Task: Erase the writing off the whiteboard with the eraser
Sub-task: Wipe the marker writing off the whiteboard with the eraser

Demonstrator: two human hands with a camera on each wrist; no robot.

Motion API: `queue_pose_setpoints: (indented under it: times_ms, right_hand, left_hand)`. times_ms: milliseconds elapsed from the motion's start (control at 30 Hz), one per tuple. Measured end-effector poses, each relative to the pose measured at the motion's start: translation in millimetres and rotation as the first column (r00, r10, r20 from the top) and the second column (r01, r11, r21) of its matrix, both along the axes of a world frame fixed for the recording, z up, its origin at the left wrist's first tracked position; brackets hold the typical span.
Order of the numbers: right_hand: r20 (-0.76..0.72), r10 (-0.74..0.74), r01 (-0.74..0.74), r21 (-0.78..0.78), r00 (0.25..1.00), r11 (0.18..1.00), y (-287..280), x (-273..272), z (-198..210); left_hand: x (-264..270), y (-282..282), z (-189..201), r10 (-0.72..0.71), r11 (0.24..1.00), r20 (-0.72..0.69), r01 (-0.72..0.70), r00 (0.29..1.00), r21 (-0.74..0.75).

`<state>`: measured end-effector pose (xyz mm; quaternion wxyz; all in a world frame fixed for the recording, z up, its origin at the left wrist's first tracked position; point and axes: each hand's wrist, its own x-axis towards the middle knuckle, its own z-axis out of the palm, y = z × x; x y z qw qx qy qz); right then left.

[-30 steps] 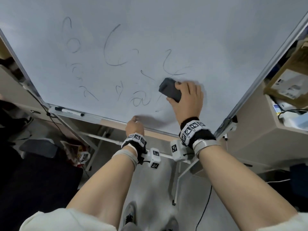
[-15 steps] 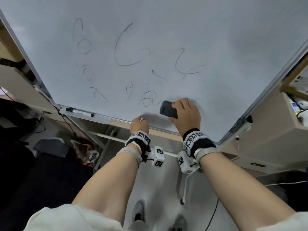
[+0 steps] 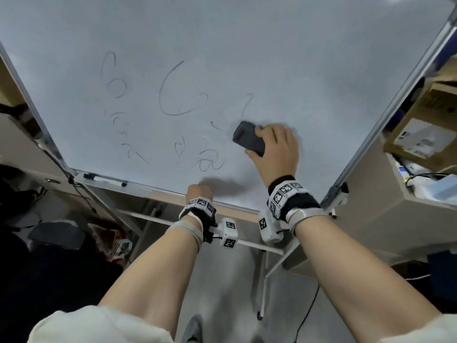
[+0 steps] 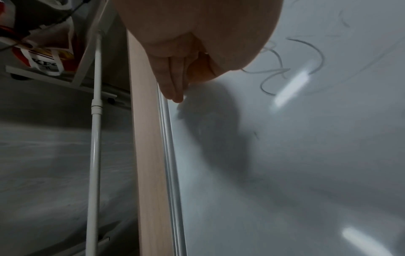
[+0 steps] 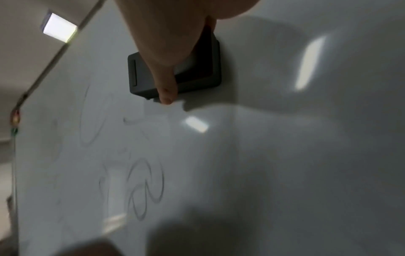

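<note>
The whiteboard [image 3: 247, 45] leans away from me with thin dark writing [image 3: 173, 95] across its lower left and middle. My right hand [image 3: 269, 142] grips the dark grey eraser [image 3: 247, 138] and holds it flat on the board, just right of the writing and below a short squiggle [image 3: 247, 102]. In the right wrist view the thumb [image 5: 166, 83] lies across the eraser [image 5: 140, 74]. My left hand [image 3: 199, 193] rests at the board's bottom edge. There its fingers [image 4: 173, 86] lie together, with their tips on the metal frame [image 4: 171, 155], and they hold nothing.
A marker [image 3: 103, 179] lies on the tray at the board's lower left. Cardboard boxes [image 3: 425, 134] and clutter fill shelves to the right. White stand tubes [image 3: 247, 241] run under the board. A dark chair [image 3: 57, 233] and a paper bag [image 4: 43, 64] are on the floor at the left.
My right hand slid the eraser down to near the bottom edge, then back up onto the lower end of the right squiggle, whose lower stroke no longer shows. The left hand stayed put.
</note>
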<state>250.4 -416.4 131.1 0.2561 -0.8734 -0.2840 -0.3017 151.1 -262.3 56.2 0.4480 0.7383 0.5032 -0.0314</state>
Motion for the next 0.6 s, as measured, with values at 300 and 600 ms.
queue_pose_setpoints:
  times_ms: [300, 600]
  right_hand:
    - [-0.123, 0.066, -0.075, -0.072, 0.99, 0.995, 33.5, -23.4, -37.9]
    - [0.165, -0.099, 0.062, 0.212, 0.981, 0.975, 39.4, 16.9, 84.8]
  left_hand:
    - [-17.1, 45.0, 2.1, 0.056, 0.998, -0.031, -0.055, 0.998, 0.035]
    - [-3.2, 46.1, 17.8, -0.043, 0.999, 0.049, 0.042, 0.998, 0.022]
